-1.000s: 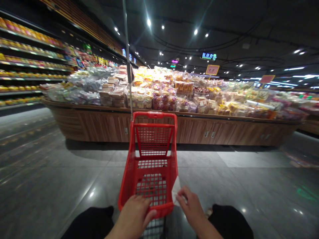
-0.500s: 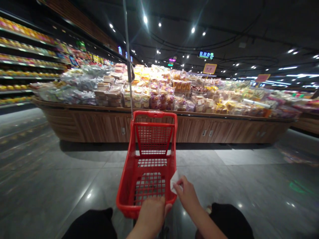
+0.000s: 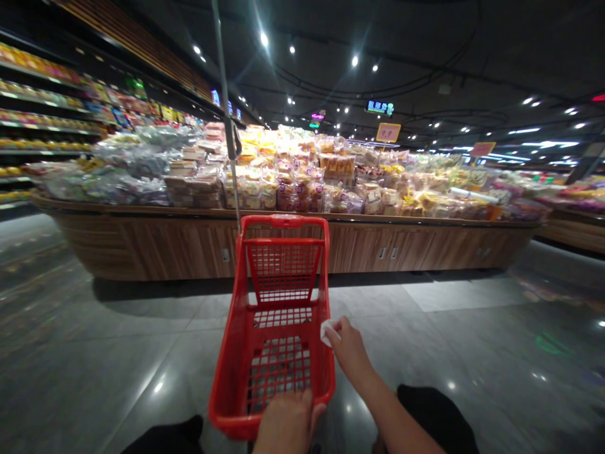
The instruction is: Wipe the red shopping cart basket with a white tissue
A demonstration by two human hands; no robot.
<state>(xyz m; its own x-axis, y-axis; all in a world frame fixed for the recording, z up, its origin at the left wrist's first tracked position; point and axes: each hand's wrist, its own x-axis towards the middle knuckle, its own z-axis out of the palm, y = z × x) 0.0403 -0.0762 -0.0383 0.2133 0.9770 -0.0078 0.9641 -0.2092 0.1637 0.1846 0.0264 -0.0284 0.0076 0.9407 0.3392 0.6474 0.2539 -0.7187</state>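
My left hand (image 3: pixel 286 425) grips the near rim of a red plastic shopping basket on a cart (image 3: pixel 227 372), its fingers curled over the edge. My right hand (image 3: pixel 348 350) is raised beside the basket's right wall, pinching a small white piece of paper or tissue (image 3: pixel 327 332). The paper sits right by the wall, and I cannot tell whether it touches. The basket's mesh floor (image 3: pixel 278 372) holds nothing that I can see. A thin metal pole (image 3: pixel 223 94) rises behind its far left corner.
Ahead stands a long wood-panelled island display (image 3: pixel 155 249) piled with bagged baked goods (image 3: pixel 293 176). Yellow price signs (image 3: pixel 388 132) stand above it. Stocked shelves (image 3: pixel 47 113) line the left. Polished grey floor tiles (image 3: pixel 118 328) surround the cart, and my black-clad knees (image 3: pixel 437 419) show below.
My right hand has risen up the view with the white paper, moving away from the basket's near corner. My left hand has shifted right along the rim. The whole scene has slid left.
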